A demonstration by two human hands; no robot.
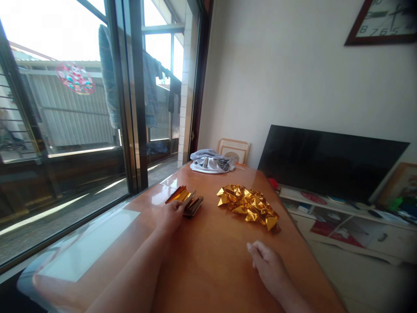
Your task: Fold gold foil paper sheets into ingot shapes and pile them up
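Note:
My left hand (172, 212) reaches out over the table, its fingers closed on the near left side of a stack of gold foil paper (194, 206). One shiny sheet (178, 194) fans out at the back of the stack. To the right lies a heap of folded gold foil pieces (249, 204), crumpled-looking with pointed corners. Nearer to me than this heap, my right hand (265, 261) hovers at or just above the tabletop. Its fingers are curled in with the thumb against them, and nothing shows in them.
The glossy brown table (208, 269) runs away from me. A bundle of grey-white cloth (211, 161) lies at its far end, before small wooden frames (241, 148). Glass sliding doors (74, 130) stand to the left; a television (329, 161) on a low cabinet (361, 230) stands right.

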